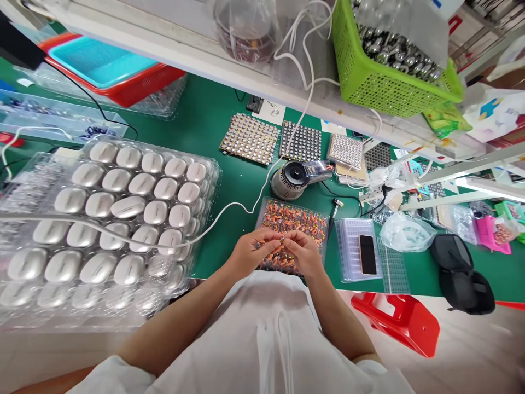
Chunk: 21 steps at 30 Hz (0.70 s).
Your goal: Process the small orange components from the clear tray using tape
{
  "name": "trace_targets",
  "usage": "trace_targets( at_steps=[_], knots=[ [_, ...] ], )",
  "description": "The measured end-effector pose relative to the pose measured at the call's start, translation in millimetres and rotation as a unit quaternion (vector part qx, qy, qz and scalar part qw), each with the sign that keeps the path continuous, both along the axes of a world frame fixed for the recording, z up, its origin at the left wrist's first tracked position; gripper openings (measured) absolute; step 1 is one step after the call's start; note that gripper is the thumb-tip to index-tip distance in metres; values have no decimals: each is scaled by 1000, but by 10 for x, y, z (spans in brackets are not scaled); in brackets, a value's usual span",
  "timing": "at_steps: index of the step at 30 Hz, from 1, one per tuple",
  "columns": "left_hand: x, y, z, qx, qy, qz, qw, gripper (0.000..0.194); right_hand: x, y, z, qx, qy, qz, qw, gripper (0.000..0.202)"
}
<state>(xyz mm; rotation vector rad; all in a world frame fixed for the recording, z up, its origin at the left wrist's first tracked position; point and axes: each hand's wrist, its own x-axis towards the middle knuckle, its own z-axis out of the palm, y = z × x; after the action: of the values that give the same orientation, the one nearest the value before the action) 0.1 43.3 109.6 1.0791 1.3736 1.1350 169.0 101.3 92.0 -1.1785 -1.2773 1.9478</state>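
Note:
My left hand [253,250] and my right hand [302,250] meet in front of my body, fingertips pinched together on a small part, too small to name. Beneath them lies a clear tray [324,232] filled with rows of small orange pieces with wire-like ends [283,214]. Both hands hover over the near half of this tray and cover some of the pieces. Just beyond it stands a grey round device [288,180] with a dark top and an arm reaching right. A small hammer-like tool [335,210] lies right of the tray.
Stacked trays of silvery oval cases [127,210] fill the left. A white cable [229,205] crosses the green table. Right are a phone [368,255] on white trays, plastic bags and a black case [461,273]. Overhead, a shelf carries a green basket [394,82]; a red stool [402,323] stands below.

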Motion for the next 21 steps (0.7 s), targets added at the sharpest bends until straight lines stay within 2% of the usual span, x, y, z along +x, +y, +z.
trace_targets(
  at_steps=[3, 7, 10, 12, 14, 17, 21],
  knots=[
    [11, -2, 71, 8, -25, 15, 1000, 22, -78, -33, 112, -17, 29, -10, 999, 19],
    [4, -19, 63, 4, -43, 64, 997, 20, -167, -74, 191, 11, 12, -18, 1000, 19],
    [-36, -27, 19, -8, -25, 91, 996, 19, -179, -2, 217, 54, -39, 10, 998, 20],
    [-78, -28, -20, -21, 3, 104, 994, 19, -150, 142, 196, 109, -105, 15, 988, 21],
    [-121, -26, -61, -34, 33, 108, 993, 18, -114, 358, 127, 187, -192, -1, 963, 23],
    [-163, -14, -123, -49, 60, 99, 992, 18, -123, 732, -56, 288, -312, -16, 905, 30],
    [-179, 16, -196, -44, 62, 100, 992, 15, -375, 1197, -292, 347, -379, 8, 858, 37]
  ],
)
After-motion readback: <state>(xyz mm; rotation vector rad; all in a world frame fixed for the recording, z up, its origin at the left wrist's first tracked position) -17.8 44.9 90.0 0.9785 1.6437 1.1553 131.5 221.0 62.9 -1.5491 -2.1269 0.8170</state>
